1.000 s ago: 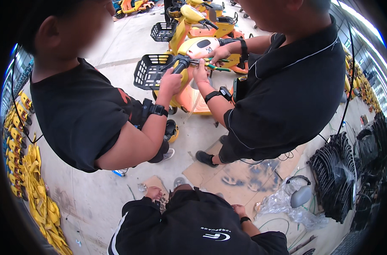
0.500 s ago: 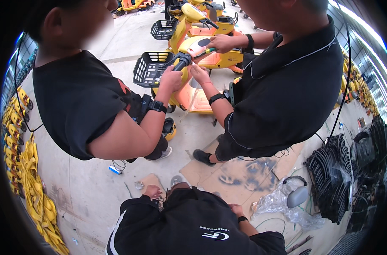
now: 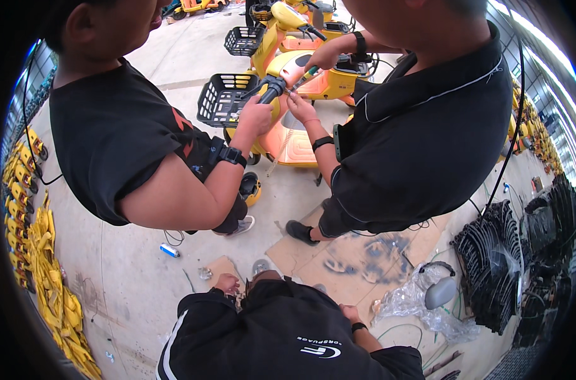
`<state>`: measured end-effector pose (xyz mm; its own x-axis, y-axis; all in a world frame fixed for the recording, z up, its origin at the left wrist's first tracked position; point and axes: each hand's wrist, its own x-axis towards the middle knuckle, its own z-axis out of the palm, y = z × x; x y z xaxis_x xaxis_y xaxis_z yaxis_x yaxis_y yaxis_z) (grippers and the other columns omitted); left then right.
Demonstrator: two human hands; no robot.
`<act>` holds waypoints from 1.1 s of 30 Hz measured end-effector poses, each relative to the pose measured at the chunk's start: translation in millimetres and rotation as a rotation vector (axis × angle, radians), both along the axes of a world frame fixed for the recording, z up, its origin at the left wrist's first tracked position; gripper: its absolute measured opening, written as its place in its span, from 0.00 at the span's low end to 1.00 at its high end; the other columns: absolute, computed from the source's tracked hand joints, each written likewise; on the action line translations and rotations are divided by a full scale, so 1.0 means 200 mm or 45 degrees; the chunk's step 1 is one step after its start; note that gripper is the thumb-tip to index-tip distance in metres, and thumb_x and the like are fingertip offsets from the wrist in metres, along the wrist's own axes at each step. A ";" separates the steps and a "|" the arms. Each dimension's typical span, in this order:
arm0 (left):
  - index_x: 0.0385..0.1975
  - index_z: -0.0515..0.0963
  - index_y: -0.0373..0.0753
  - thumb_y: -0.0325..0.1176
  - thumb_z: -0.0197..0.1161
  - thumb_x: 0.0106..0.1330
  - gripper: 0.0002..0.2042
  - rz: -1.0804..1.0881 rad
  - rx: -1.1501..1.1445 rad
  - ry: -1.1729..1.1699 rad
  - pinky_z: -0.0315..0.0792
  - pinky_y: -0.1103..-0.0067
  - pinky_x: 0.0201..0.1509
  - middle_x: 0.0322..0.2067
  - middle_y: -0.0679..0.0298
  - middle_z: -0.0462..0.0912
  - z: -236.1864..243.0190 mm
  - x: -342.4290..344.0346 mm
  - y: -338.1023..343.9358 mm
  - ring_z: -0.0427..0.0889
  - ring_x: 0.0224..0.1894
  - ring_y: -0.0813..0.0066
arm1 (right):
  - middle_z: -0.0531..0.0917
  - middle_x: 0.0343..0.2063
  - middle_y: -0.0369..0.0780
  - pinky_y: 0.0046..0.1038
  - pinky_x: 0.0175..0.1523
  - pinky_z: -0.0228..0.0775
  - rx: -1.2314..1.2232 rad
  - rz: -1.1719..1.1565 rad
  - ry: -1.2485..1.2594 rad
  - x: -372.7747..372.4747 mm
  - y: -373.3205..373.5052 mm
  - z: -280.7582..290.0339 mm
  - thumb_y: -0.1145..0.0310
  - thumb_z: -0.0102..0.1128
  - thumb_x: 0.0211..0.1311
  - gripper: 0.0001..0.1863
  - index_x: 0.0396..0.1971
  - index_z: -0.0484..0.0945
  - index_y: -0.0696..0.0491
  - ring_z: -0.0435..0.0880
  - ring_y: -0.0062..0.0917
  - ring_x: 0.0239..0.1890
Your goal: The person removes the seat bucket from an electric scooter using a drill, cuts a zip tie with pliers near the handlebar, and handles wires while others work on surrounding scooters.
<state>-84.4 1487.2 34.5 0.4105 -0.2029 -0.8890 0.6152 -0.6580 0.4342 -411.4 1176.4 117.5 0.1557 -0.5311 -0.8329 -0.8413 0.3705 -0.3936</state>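
Observation:
My left hand (image 3: pixel 228 283) hangs beside my black jacket, its fingers loosely curled with nothing visible in them. My right hand (image 3: pixel 349 313) rests low by the jacket's other side, fingers mostly hidden. In front of me, a co-worker at left (image 3: pixel 111 139) grips the black handlebar grip (image 3: pixel 269 95) of a yellow scooter (image 3: pixel 288 145). A co-worker at right (image 3: pixel 427 139) has the upper hand round a green-handled tool (image 3: pixel 310 74) angled toward the handlebar, the lower hand just beside the grip. Cardboard (image 3: pixel 364 247) lies near my feet.
A black basket (image 3: pixel 221 95) is on the scooter's front; more scooters stand behind. Yellow panels (image 3: pixel 60 285) are piled at left, black parts (image 3: pixel 490 266) at right. A grey seat (image 3: pixel 440 293) on plastic wrap, a blue-white can (image 3: pixel 169 250) and cables lie on the floor.
The right co-worker's upper hand has risen with the green tool, now steeper and with handles closer together. The left co-worker still grips the handlebar. My hands have barely moved.

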 end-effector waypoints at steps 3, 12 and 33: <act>0.34 0.71 0.32 0.28 0.49 0.56 0.09 -0.003 -0.005 0.009 0.69 0.78 0.16 0.25 0.54 0.77 0.01 0.00 -0.01 0.76 0.18 0.69 | 0.76 0.18 0.37 0.21 0.23 0.67 -0.028 0.015 0.009 0.02 0.00 0.03 0.62 0.53 0.45 0.14 0.21 0.77 0.59 0.74 0.20 0.20; 0.34 0.71 0.33 0.29 0.50 0.55 0.09 -0.064 -0.003 0.039 0.71 0.77 0.19 0.25 0.54 0.77 0.03 0.02 -0.03 0.77 0.20 0.69 | 0.76 0.18 0.37 0.21 0.23 0.67 -0.040 0.018 0.034 0.01 0.00 0.01 0.62 0.54 0.43 0.14 0.20 0.77 0.60 0.74 0.21 0.19; 0.31 0.72 0.30 0.26 0.50 0.53 0.08 0.045 -0.026 0.017 0.64 0.78 0.11 0.22 0.54 0.76 0.04 -0.02 0.00 0.74 0.14 0.69 | 0.75 0.15 0.37 0.20 0.22 0.67 -0.080 0.105 0.048 0.01 0.01 -0.03 0.60 0.53 0.44 0.15 0.17 0.77 0.59 0.73 0.20 0.18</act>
